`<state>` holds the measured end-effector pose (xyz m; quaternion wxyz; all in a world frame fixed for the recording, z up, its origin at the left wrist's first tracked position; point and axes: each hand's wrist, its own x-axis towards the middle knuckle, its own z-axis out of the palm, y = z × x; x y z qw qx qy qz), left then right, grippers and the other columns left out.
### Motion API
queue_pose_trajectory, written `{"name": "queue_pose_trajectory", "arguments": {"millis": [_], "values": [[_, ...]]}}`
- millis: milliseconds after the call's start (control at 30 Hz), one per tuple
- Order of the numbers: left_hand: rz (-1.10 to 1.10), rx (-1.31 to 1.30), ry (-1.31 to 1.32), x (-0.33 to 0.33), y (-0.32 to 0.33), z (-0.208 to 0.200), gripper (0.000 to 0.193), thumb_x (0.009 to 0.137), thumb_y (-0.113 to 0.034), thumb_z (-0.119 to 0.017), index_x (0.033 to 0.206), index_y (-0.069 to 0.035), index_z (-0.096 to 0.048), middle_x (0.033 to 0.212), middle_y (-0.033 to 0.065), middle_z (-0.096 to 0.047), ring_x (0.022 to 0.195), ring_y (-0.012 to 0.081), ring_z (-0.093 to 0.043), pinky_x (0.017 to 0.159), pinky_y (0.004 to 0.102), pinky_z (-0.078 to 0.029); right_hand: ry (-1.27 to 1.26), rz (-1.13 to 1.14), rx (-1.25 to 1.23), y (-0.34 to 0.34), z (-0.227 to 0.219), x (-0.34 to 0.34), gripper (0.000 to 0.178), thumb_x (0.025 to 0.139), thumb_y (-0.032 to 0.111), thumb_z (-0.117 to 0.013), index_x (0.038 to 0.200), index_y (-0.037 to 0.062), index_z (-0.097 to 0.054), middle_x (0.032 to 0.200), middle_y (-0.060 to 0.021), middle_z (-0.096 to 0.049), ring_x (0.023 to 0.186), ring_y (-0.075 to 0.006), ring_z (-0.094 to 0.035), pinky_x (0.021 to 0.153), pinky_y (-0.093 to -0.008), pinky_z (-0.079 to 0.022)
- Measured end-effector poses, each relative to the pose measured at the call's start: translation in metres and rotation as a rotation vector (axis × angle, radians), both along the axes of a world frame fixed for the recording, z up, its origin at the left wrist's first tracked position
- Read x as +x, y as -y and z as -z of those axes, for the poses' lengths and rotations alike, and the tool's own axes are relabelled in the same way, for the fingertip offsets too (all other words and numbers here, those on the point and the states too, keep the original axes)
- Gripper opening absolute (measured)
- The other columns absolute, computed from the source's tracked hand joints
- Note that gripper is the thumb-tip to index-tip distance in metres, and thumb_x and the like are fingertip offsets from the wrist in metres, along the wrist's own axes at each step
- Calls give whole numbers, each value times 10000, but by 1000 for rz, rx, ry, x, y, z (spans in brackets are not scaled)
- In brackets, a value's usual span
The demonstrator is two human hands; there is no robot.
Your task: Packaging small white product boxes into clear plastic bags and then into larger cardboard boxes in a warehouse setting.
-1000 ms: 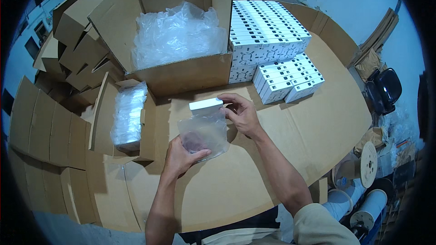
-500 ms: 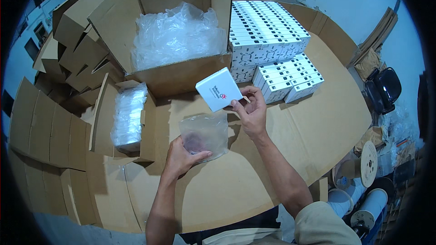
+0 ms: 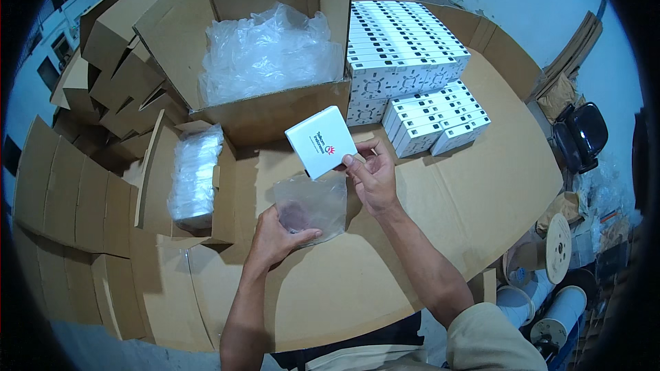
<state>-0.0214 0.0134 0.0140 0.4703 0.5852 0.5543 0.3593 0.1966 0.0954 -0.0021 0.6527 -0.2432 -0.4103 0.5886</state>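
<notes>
My right hand (image 3: 375, 177) pinches a flat white square box (image 3: 320, 139) by its lower right corner, with a small red logo on its face. Just below it, my left hand (image 3: 277, 239) grips a clear plastic bag (image 3: 324, 209), thumb on top and the other fingers behind or inside the film. The box's lower edge overlaps the bag's top edge in the picture; whether they touch I cannot tell. Left of my hands, an open carton (image 3: 223, 196) holds a row of plastic-wrapped packs (image 3: 195, 175).
A large carton (image 3: 289, 113) full of loose clear bags (image 3: 271, 55) stands behind my hands. Stacked white boxes (image 3: 405, 75) rise at the back right. Folded cartons (image 3: 75, 213) crowd the left. Cable spools (image 3: 558, 247) and a black chair (image 3: 584, 134) are off to the right.
My right hand has brought the white box a little left and down, closer to the bag's top edge, turning it slightly. My left hand and the bag have hardly moved.
</notes>
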Motion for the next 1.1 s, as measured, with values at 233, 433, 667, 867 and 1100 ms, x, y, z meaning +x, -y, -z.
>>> {"name": "queue_pose_trajectory", "arguments": {"millis": [233,433,667,867,1100], "values": [[15,-23,-24,-5,-1,6,517,668,-179,-951,1063,15,-679,970,88,-731,896,182,-685,844,346,-555,86,-13,27,2,-2,0,243,948,3,-699,1096,-1,-507,1096,-137,-659,1042,-185,-672,890,-318,-600],[8,12,-73,-4,-1,1,520,673,-177,-947,1073,8,-671,973,81,-724,889,185,-683,842,347,-555,120,-17,68,1,-1,5,215,950,19,-700,1096,9,-543,1046,-95,-671,981,-136,-649,888,-295,-542],[39,11,-35,-4,-2,-1,540,683,-145,-938,1122,12,-666,990,79,-718,916,178,-675,861,344,-549,142,-18,43,1,1,6,219,930,24,-704,1089,19,-554,982,-61,-648,912,-105,-614,814,-265,-512],[33,10,-6,-3,0,-4,567,679,-132,-938,1153,22,-669,1050,87,-732,954,171,-681,891,346,-551,141,-19,34,1,4,5,228,902,23,-707,1069,26,-552,967,-46,-624,883,-102,-585,803,-258,-484],[14,32,57,-2,0,4,527,679,-140,-951,1101,12,-676,1002,64,-719,911,146,-660,839,320,-548,132,-16,9,0,4,5,223,880,-8,-680,1053,30,-544,984,-44,-610,924,-118,-587,857,-278,-477]]}}
